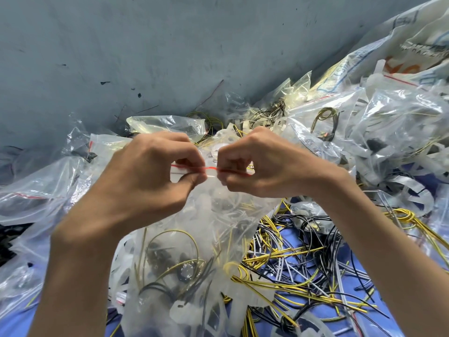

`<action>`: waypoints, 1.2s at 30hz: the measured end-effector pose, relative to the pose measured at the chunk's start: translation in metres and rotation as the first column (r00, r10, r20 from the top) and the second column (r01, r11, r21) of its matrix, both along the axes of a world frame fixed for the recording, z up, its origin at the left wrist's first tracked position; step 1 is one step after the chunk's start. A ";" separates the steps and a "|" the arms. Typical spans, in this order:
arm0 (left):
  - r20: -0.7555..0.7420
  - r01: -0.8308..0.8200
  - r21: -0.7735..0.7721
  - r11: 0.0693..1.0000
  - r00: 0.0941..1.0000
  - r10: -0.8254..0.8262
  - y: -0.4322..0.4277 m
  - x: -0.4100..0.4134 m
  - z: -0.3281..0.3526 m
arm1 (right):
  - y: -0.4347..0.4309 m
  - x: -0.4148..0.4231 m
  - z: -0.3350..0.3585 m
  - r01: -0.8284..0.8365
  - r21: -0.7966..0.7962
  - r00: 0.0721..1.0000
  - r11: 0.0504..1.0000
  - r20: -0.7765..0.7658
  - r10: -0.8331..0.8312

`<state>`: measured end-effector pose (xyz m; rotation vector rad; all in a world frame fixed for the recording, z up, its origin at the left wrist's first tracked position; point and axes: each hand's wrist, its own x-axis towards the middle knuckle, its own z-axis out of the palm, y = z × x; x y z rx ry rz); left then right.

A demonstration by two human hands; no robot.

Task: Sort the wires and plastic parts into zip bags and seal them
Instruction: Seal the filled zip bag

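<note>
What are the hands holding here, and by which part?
Left hand and right hand both pinch a clear zip bag at its red-lined zip strip.

Both bare forearms angle in from the bottom corners, hands close together. The left hand point(155, 171) and right hand point(245, 164) are both curled, thumbs against fingers, pinching the red-striped top of a clear plastic zip bag point(211, 169).

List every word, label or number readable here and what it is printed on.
No text is readable.
Orange letters on the woven sack: half hidden, illegible.
Dark and blue print on the same sack: too blurred.
The zip bag, pinched by the left hand and right hand: red stripe only, no writing.
</note>
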<state>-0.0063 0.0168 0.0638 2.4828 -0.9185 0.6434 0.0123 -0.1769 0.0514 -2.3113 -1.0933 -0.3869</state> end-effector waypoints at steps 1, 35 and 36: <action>0.010 0.010 0.006 1.000 1.000 -0.010 0.000 -0.001 0.001 | 0.001 0.000 0.000 -0.008 0.006 1.000 1.000 -0.002 0.008; 0.017 0.168 -0.014 0.986 0.986 -0.168 0.011 0.001 0.006 | 0.006 -0.008 0.008 -0.048 -0.047 0.988 0.998 0.141 0.055; 0.023 0.160 -0.015 0.987 0.987 -0.160 0.012 0.003 0.005 | 0.004 -0.008 0.008 -0.050 -0.043 0.990 0.998 0.133 0.055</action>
